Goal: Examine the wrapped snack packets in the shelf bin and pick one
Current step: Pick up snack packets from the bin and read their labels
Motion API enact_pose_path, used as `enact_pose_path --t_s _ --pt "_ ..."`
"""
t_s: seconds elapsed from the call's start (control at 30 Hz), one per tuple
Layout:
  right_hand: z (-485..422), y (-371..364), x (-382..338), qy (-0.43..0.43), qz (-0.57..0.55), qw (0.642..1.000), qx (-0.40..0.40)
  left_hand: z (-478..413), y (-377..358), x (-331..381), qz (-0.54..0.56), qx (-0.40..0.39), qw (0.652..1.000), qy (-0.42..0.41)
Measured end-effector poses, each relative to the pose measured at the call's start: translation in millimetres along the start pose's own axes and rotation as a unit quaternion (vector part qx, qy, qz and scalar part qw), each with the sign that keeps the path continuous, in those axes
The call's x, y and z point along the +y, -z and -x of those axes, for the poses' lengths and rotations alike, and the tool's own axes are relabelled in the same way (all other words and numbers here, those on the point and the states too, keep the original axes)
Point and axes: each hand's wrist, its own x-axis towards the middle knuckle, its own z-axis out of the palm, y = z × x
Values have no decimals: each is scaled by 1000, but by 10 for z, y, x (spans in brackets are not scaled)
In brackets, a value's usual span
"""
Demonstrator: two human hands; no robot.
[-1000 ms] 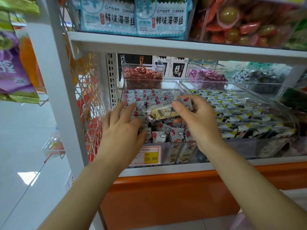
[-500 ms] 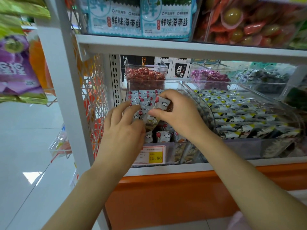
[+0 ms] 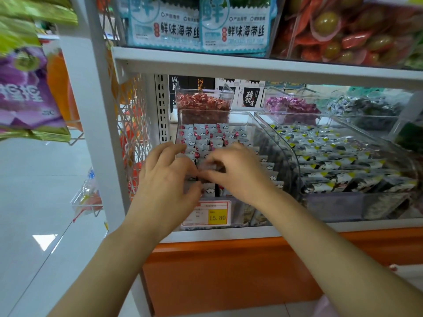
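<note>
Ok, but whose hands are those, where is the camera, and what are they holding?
There is no machine here, just a person's two bare hands. The camera sits on the person's head and looks forward and down, so you see what they see. In front is a shop shelf with a clear bin full of small grey wrapped snack packets. The right hand pinches one packet above the pile; it is blurred, so I cannot read it. The left hand lies with spread fingers on the packets beside it. A yellow price tag reads 15.80. The next bin holds black-and-yellow packets.
</note>
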Motion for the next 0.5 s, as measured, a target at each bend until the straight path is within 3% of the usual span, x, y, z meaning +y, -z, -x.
enact_pose_path --t_s 0.17,0.33,0.5 --pt "14 -10 64 38 26 995 -92 -25 30 -36 23 28 999 20" --pt "-162 81 130 -47 -148 988 -2 -26 39 -45 26 35 999 23" --pt "-351 3 145 -14 -13 999 -46 -34 48 -55 18 36 999 19"
